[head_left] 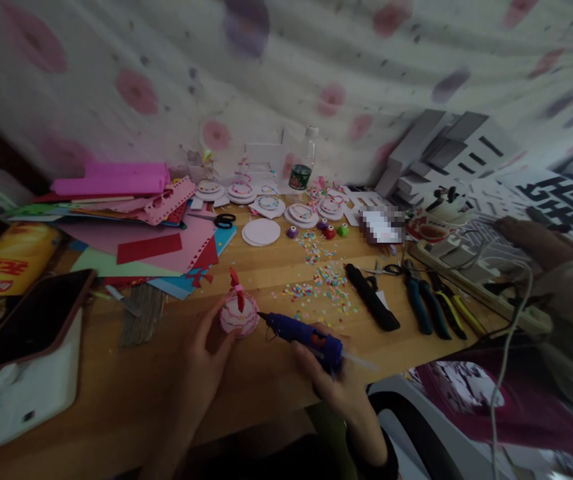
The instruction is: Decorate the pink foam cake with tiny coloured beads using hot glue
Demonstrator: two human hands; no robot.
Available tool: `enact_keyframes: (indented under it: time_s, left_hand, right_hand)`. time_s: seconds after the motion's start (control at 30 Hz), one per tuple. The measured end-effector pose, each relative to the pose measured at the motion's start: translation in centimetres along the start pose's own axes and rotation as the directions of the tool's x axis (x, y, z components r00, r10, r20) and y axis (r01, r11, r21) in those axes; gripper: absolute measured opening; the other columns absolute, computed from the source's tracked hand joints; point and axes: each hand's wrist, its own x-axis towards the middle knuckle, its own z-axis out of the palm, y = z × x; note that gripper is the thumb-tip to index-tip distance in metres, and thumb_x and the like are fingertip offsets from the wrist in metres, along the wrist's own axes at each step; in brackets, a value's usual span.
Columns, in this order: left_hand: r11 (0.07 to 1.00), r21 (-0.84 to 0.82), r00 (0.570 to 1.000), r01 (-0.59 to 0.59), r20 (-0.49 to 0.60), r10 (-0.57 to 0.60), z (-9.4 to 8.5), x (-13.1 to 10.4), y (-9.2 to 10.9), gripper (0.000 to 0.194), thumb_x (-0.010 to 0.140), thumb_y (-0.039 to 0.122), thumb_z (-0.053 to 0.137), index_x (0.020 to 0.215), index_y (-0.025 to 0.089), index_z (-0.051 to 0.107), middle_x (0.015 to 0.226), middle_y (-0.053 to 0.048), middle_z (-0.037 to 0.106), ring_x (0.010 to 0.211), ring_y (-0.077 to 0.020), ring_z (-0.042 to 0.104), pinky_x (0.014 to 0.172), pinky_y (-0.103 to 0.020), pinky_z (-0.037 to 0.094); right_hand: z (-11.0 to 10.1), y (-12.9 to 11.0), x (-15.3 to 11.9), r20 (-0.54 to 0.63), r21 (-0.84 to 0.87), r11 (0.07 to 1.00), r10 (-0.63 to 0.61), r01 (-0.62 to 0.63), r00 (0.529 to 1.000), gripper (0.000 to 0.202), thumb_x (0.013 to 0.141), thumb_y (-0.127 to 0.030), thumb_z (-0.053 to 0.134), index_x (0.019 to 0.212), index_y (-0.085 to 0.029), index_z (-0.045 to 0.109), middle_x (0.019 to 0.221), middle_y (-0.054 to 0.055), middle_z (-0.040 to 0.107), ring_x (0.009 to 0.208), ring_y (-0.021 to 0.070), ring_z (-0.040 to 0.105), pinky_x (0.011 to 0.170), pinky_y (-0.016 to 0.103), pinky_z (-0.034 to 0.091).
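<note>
My left hand [212, 347] grips a small round pink-and-white paper cake [234, 323] by its near left edge. Wavy pink lines run round the cake, and a red bow [237, 290] stands up at its far side. In my right hand [334, 380] is a blue hot glue gun [304, 335], its fingers wrapped round the handle. The dark nozzle points left and meets or nearly meets the cake's right edge; I cannot tell whether it touches. A clear glue stick [361, 361] sticks out of the gun's back.
Coloured confetti dots [334, 283] lie beyond the gun. Pliers [424, 300], a black pouch [371, 297] and a power strip [471, 283] are at right. Paper sheets [161, 247] and a phone [36, 320] are at left. White discs [261, 232] stand behind. Another person's arm [541, 247] reaches in from the right.
</note>
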Motion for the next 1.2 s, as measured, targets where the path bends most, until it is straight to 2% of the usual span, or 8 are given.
enact_keyframes:
  time_s: [0.17,0.27,0.4,0.53,0.67,0.83,1.0,1.2]
  left_hand:
    - [1.0,0.013,1.0,-0.011,-0.013,0.012,0.2,0.0,-0.1,0.044,0.082,0.035,0.066,0.126,0.029,0.063,0.127,-0.005,0.071,0.119,-0.0273,0.065,0.103,-0.046,0.052]
    - [1.0,0.024,1.0,-0.02,-0.01,0.02,0.2,0.0,-0.1,0.043,0.084,0.036,0.065,0.126,0.028,0.063,0.127,-0.006,0.071,0.12,-0.0277,0.065,0.102,-0.046,0.052]
    - [0.999,0.016,1.0,-0.029,-0.006,0.029,0.1,0.0,0.1,0.042,0.083,0.036,0.065,0.124,0.028,0.063,0.127,-0.006,0.071,0.12,-0.0273,0.065,0.103,-0.046,0.052]
    - [1.0,0.021,1.0,-0.02,-0.001,0.02,0.0,0.1,0.3,0.04,0.084,0.037,0.064,0.122,0.027,0.063,0.126,-0.006,0.071,0.12,-0.0266,0.065,0.103,-0.044,0.051]
    - [1.0,0.019,1.0,-0.004,-0.013,0.004,0.0,0.1,0.4,0.037,0.082,0.038,0.064,0.117,0.026,0.065,0.124,-0.007,0.072,0.117,-0.0271,0.066,0.102,-0.045,0.052]
    - [1.0,0.017,1.0,-0.003,-0.008,0.003,0.0,0.1,0.3,0.036,0.081,0.037,0.064,0.115,0.027,0.065,0.123,-0.007,0.072,0.118,-0.0275,0.066,0.101,-0.047,0.053]
    - [0.998,0.048,0.999,-0.041,-0.014,0.042,0.3,0.0,-0.7,0.044,0.081,0.035,0.065,0.123,0.023,0.061,0.127,-0.01,0.07,0.119,-0.0286,0.065,0.103,-0.05,0.051]
    - [0.989,0.1,0.993,-0.109,-0.042,0.113,0.4,0.1,-0.9,0.044,0.08,0.035,0.065,0.122,0.021,0.062,0.121,-0.011,0.073,0.113,-0.0289,0.068,0.098,-0.048,0.055]
  right_hand:
    - [-0.2,0.3,-0.4,-0.036,-0.016,1.0,-0.005,0.004,0.999,0.035,0.082,-0.057,0.07,0.095,-0.024,0.074,0.085,0.009,0.074,0.074,0.0285,0.072,0.064,0.039,0.06]
    - [-0.2,0.1,-0.2,0.071,-0.007,1.0,0.006,-0.006,0.997,0.031,0.087,-0.052,0.065,0.081,-0.023,0.074,0.069,0.005,0.068,0.061,0.024,0.067,0.054,0.034,0.056]
    - [-0.1,0.1,0.0,-0.034,0.003,1.0,0.012,-0.012,0.999,0.035,0.085,-0.057,0.066,0.089,-0.024,0.074,0.077,0.006,0.071,0.066,0.0249,0.068,0.057,0.035,0.057]
    - [0.0,0.2,0.0,0.072,0.002,0.999,0.036,-0.036,0.997,0.032,0.086,-0.054,0.067,0.081,-0.023,0.073,0.069,0.005,0.069,0.061,0.0223,0.067,0.054,0.032,0.055]
    - [0.1,-0.2,0.2,-0.055,0.027,0.991,0.13,-0.129,0.99,0.038,0.085,-0.055,0.068,0.094,-0.018,0.074,0.076,0.007,0.073,0.068,0.0245,0.07,0.059,0.033,0.057]
    - [-1.1,-0.9,1.3,0.116,0.022,0.994,0.106,-0.109,0.988,0.033,0.086,-0.049,0.066,0.077,-0.018,0.074,0.066,0.003,0.071,0.058,0.0203,0.066,0.051,0.027,0.052]
    - [-5.3,0.6,3.1,-0.198,-0.041,0.949,0.3,-0.314,0.933,0.044,0.082,-0.058,0.068,0.077,-0.015,0.078,0.057,0.004,0.068,0.048,0.0189,0.061,0.042,0.026,0.046]
    - [-14.0,5.2,6.1,-0.603,-0.226,0.822,0.304,-0.523,0.738,0.055,0.068,-0.065,0.068,0.077,-0.012,0.077,0.062,0.012,0.071,0.057,0.0277,0.066,0.05,0.035,0.05]
